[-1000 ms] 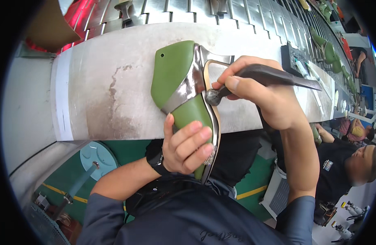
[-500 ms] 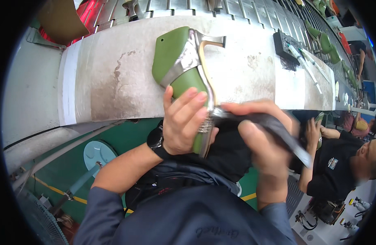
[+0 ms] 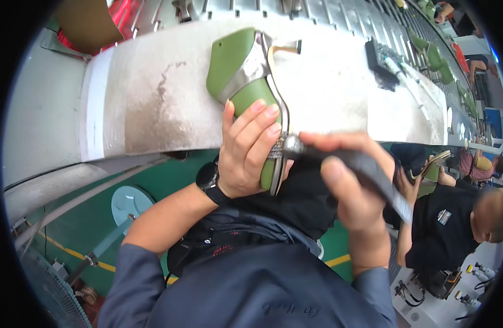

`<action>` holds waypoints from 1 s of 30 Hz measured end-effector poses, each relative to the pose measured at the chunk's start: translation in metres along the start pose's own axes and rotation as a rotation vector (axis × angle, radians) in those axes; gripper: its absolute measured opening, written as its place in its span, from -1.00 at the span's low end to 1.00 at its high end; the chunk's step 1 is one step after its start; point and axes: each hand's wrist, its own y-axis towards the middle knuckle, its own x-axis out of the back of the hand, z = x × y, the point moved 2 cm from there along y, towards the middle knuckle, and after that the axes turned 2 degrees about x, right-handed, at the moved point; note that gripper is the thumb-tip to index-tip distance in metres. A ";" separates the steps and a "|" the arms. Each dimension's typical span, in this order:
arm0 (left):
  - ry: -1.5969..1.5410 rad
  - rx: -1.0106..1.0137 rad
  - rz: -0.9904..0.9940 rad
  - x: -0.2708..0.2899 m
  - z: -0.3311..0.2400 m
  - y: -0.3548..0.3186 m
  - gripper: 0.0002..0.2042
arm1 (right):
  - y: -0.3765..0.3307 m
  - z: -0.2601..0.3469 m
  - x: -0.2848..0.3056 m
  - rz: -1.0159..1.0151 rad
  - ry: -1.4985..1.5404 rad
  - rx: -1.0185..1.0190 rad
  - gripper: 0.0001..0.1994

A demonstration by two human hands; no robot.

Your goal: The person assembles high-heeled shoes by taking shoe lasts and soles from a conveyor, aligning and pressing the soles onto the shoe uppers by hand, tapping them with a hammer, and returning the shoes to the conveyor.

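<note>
A high-heeled sandal (image 3: 253, 66) with silvery straps, mounted on a green shoe last (image 3: 228, 62), is tilted at the near edge of the bench. Its heel points to the right, and its toe end hangs over the edge towards me. My left hand (image 3: 247, 150) is closed round the toe part, fingers across the top by a glittery strap (image 3: 274, 146). In my right hand (image 3: 356, 183) is a dark, curved tool (image 3: 366, 170), blurred by motion. The tool's rounded metal end meets or nearly meets the sole edge beside my left fingers; I cannot tell which.
The pale, stained bench (image 3: 169, 93) spans the front, with a slatted metal conveyor (image 3: 317, 13) behind it. A black block (image 3: 384, 63) and brushes (image 3: 410, 85) lie at right. A co-worker (image 3: 445, 218) handles another shoe nearby. At lower left stand a blue stool (image 3: 130, 205) and a fan (image 3: 54, 290).
The sandal and last have shifted slightly up and right with my left hand. The tool's rounded end is a little lower along the sole edge. The co-worker's shoe has come into fuller view.
</note>
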 end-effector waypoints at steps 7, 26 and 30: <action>-0.205 0.394 -0.041 0.073 0.006 0.029 -0.16 | 0.056 -0.043 0.026 0.066 -1.184 0.360 -0.57; 0.090 0.455 0.348 0.089 0.068 0.032 -0.61 | 0.097 -0.032 -0.012 -0.389 0.910 -0.071 -0.33; 0.235 0.071 0.409 0.082 0.053 0.040 -0.70 | 0.208 -0.074 0.039 -0.665 0.462 0.028 -0.75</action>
